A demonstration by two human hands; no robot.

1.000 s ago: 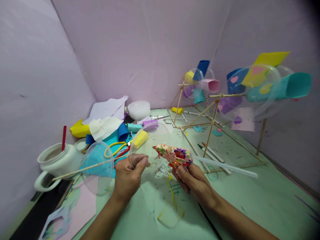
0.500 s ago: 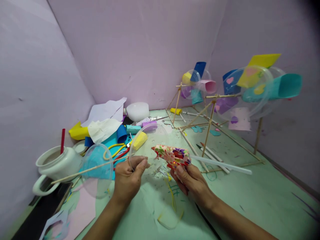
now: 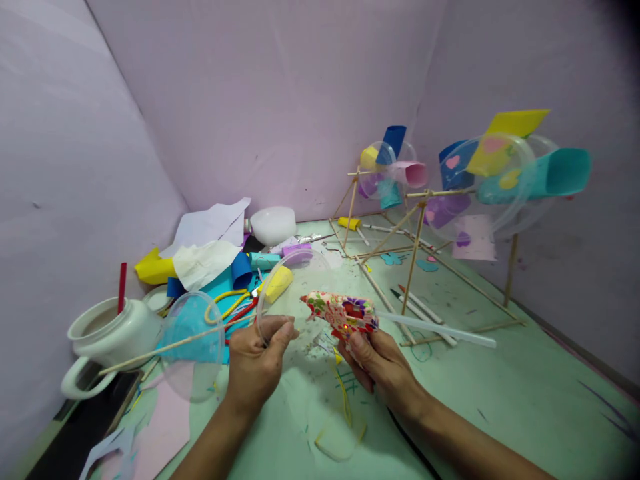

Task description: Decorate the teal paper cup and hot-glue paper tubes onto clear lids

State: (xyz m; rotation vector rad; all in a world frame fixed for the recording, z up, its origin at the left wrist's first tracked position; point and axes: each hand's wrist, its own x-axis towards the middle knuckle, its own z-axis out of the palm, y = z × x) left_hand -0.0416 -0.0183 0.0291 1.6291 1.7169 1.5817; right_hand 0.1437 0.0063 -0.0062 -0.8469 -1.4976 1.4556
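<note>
My left hand (image 3: 263, 357) is closed, thumb against fingers, on the rim of a clear plastic disc (image 3: 260, 293). A thin wooden stick (image 3: 165, 345) runs left from this hand through a second clear disc (image 3: 194, 373). Wrapped round the handle of a flower-patterned glue gun (image 3: 325, 308), my right hand (image 3: 383, 363) points its nozzle left, toward the disc and apart from it. A small orange light glows on the gun. A long translucent glue stick (image 3: 440, 327) juts from its back, and a black cord trails below my right wrist.
A white teapot-like pot (image 3: 125, 333) with a red stick stands at left. Pliers (image 3: 227, 313), paper rolls and paper sheets lie behind. Two stick-framed wheels with paper cups, one a near wheel (image 3: 515, 180), stand at right. Markers (image 3: 425, 313) lie beneath the near frame.
The whole view has shifted slightly, so most things sit a little further left. Both hands keep the same grip on the disc and the glue gun.
</note>
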